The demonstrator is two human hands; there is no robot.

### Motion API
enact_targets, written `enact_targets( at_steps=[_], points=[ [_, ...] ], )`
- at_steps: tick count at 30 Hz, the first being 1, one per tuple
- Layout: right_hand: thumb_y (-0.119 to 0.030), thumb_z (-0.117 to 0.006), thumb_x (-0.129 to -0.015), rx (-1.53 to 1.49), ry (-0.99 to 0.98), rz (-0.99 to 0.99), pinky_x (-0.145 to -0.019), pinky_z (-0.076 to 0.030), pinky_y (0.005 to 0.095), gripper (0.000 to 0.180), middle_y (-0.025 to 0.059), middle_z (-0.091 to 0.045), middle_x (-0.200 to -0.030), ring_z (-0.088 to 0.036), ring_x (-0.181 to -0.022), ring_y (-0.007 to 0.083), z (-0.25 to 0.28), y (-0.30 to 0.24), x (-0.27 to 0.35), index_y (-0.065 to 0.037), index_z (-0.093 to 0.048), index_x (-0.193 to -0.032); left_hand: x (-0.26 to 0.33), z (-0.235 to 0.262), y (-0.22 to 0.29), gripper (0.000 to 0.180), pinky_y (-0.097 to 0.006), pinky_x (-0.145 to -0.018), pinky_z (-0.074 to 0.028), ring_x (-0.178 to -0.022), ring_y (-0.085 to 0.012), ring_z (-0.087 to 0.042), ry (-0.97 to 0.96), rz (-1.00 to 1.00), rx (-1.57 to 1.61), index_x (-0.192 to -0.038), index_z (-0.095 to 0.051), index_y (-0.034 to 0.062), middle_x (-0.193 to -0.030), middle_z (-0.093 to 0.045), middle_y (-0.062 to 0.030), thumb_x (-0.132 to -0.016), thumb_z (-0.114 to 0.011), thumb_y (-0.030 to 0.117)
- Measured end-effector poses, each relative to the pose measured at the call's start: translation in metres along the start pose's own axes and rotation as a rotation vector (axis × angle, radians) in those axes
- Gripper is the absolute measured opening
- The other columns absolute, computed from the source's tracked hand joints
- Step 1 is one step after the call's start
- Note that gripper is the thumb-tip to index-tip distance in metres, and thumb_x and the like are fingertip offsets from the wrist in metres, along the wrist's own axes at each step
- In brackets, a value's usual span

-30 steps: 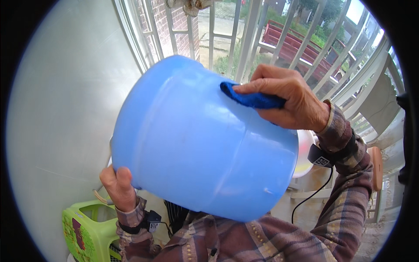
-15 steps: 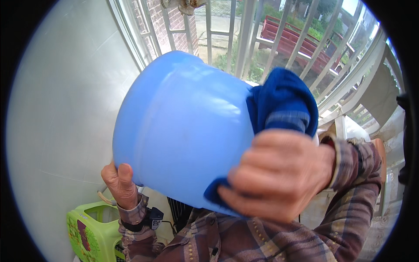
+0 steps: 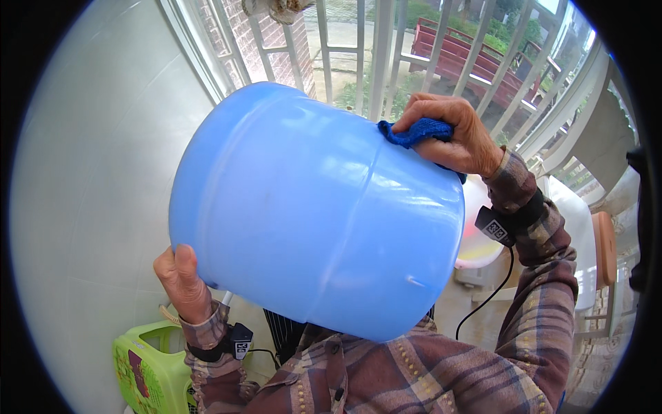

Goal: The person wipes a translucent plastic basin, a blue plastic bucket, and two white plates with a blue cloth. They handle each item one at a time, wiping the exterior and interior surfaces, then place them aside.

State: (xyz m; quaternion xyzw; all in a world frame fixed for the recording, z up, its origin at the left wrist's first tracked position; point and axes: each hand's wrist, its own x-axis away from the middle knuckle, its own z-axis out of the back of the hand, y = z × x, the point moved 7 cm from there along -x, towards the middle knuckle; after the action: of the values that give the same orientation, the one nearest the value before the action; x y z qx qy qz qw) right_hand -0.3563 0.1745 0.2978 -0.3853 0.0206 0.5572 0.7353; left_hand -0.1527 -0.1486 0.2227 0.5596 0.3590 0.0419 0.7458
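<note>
Brt daylt thru window [image 3: 383, 55], bucket [image 3: 314, 214] glare, warped edges.

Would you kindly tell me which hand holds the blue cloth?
The right hand has the cloth against the blue plastic bucket; the left hand only holds the bucket's left end.

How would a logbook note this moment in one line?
left hand: holds tub at left edge | right hand: holds cloth against tub | green stool: lower left
</note>
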Motion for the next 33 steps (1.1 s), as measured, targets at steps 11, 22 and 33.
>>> enact_targets(
  at_steps=[11,22,33],
  points=[
    [-0.017,-0.066,-0.074,0.225,0.009,0.148,-0.063,-0.049,0.0309,0.031,0.0105,-0.057,-0.084,-0.061,-0.071,0.0212,0.002,-0.055,-0.004,-0.002,-0.065,-0.101,-0.005,-0.018,0.026,0.051,-0.023,-0.045,-0.030,-0.053,-0.0039,-0.038,-0.022,0.096,0.016,-0.062,-0.049,0.0009,-0.057,-0.046,0.0041,-0.089,-0.065,0.041],
    [-0.016,-0.075,-0.066,0.466,-0.323,0.555,-0.052,-0.048,0.0326,0.039,0.0084,-0.053,-0.081,-0.057,-0.061,0.0206,-0.081,-0.166,-0.071,0.000,-0.063,-0.100,-0.005,-0.020,0.029,0.053,-0.022,-0.045,-0.034,-0.052,-0.0038,-0.044,-0.110,0.186,0.090,-0.063,-0.055,-0.0020,-0.056,-0.052,0.0015,-0.088,-0.066,0.044],
    [-0.010,-0.068,-0.079,0.208,-0.163,0.101,-0.073,-0.057,0.0301,0.026,0.0119,-0.063,-0.087,-0.066,-0.075,0.0206,-0.030,-0.074,-0.080,-0.001,-0.070,-0.103,-0.012,-0.014,0.020,0.052,-0.023,-0.046,-0.033,-0.052,-0.0035,-0.039,-0.148,0.195,0.150,-0.064,-0.055,-0.0009,-0.055,-0.048,0.0037,-0.088,-0.066,0.043]
  ],
)
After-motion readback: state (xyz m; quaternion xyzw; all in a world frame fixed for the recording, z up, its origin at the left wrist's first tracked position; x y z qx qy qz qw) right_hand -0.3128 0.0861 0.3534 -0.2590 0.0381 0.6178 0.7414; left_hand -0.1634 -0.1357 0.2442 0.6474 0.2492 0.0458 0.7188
